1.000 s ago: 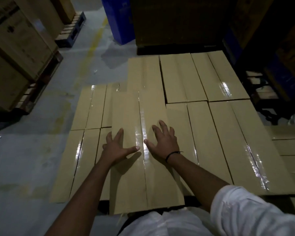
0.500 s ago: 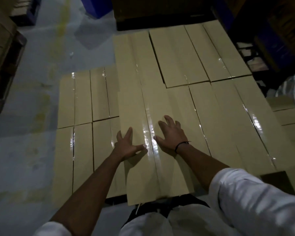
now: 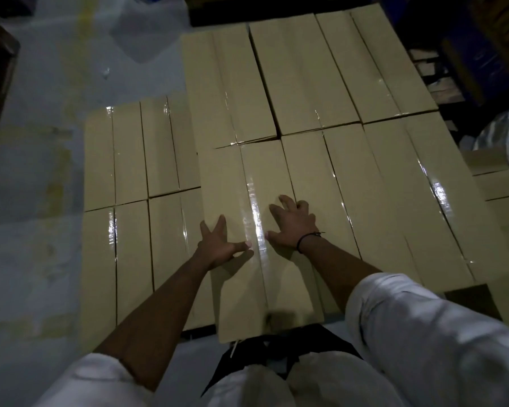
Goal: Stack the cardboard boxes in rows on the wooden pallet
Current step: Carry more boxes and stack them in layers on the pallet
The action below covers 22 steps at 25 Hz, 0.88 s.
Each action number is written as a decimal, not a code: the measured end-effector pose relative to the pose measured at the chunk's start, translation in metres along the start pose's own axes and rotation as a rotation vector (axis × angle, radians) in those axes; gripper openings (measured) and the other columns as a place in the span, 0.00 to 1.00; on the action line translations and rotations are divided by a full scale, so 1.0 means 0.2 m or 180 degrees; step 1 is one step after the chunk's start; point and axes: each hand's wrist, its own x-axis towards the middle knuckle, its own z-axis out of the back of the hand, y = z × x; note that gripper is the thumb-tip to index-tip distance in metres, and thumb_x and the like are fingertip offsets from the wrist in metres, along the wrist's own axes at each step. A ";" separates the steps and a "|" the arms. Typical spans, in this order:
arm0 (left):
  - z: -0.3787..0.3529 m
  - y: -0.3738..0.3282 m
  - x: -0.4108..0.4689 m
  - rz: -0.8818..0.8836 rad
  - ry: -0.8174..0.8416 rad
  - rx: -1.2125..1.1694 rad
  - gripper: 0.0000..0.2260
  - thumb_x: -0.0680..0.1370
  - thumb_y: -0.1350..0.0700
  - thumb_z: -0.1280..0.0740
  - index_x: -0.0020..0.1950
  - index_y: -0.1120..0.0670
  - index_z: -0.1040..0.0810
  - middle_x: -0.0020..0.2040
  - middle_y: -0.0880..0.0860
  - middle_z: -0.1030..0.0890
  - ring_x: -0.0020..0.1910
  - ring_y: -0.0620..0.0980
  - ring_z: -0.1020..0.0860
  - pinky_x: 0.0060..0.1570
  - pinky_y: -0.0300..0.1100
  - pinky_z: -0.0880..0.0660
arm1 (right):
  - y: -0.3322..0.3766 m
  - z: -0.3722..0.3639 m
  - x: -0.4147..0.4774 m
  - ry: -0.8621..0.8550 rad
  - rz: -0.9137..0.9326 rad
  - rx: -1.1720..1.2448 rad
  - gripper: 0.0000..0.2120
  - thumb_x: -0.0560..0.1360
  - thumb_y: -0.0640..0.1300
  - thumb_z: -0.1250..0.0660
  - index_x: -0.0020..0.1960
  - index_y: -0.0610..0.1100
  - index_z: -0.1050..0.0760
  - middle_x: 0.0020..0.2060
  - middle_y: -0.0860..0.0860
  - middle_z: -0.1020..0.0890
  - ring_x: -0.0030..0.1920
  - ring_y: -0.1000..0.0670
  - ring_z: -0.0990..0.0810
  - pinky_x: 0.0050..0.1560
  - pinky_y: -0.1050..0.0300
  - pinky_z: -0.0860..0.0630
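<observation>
the fingers (image 3: 221,224) of the left hand (image 3: 218,246) are spread wide and lie flat on the top box (image 3: 247,289), left of its shiny tape seam (image 3: 257,230). the right hand (image 3: 291,227) lies just across the seam, fingers apart and slightly bent at the tips, gripping nothing. this box sits in the upper layer, its right side against the neighbour box (image 3: 321,201). its far end meets the far box (image 3: 227,92) with a thin wedge of gap, so it looks a touch skewed. its near end juts past the lower layer (image 3: 130,245). the pallet is hidden beneath. best to push forward through both palms, harder on the side where the gap is wider, and stop once the ends butt flush.
</observation>
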 end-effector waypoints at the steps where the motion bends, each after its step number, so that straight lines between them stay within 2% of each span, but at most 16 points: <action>1: -0.01 -0.01 -0.01 -0.0004 0.0007 -0.0026 0.53 0.70 0.36 0.25 0.83 0.46 0.56 0.81 0.58 0.65 0.79 0.67 0.46 0.75 0.59 0.38 | -0.01 0.00 0.00 0.0063 0.0039 -0.0061 0.37 0.71 0.64 0.31 0.76 0.58 0.41 0.79 0.53 0.49 0.74 0.36 0.47 0.66 0.37 0.34; 7: -0.07 -0.06 -0.11 0.0105 -0.0101 -0.0276 0.48 0.74 0.42 0.26 0.83 0.47 0.54 0.81 0.57 0.66 0.77 0.62 0.37 0.69 0.49 0.33 | -0.11 -0.06 -0.16 0.0333 0.0249 -0.0534 0.43 0.72 0.62 0.30 0.80 0.56 0.50 0.81 0.49 0.56 0.79 0.37 0.55 0.71 0.31 0.42; 12: -0.19 0.01 -0.20 0.0241 -0.0067 0.0183 0.52 0.70 0.36 0.25 0.83 0.46 0.54 0.80 0.58 0.68 0.78 0.64 0.40 0.73 0.52 0.37 | -0.25 -0.20 -0.43 0.0449 0.0461 -0.0673 0.46 0.73 0.64 0.32 0.81 0.53 0.54 0.81 0.46 0.60 0.80 0.37 0.58 0.75 0.34 0.47; 18: -0.39 0.11 -0.37 0.0458 -0.0241 0.0307 0.56 0.63 0.28 0.26 0.83 0.45 0.49 0.81 0.63 0.57 0.76 0.66 0.38 0.73 0.57 0.34 | -0.37 -0.29 -0.68 0.0461 0.0783 -0.0815 0.48 0.74 0.65 0.32 0.81 0.48 0.55 0.81 0.44 0.60 0.79 0.36 0.59 0.77 0.36 0.49; 22: -0.48 0.20 -0.50 0.0353 -0.0223 0.0388 0.60 0.54 0.24 0.28 0.81 0.46 0.43 0.77 0.65 0.37 0.70 0.64 0.29 0.66 0.53 0.26 | -0.39 -0.35 -0.80 0.0410 0.0763 -0.0819 0.52 0.71 0.66 0.30 0.81 0.47 0.55 0.81 0.42 0.60 0.79 0.35 0.58 0.77 0.37 0.49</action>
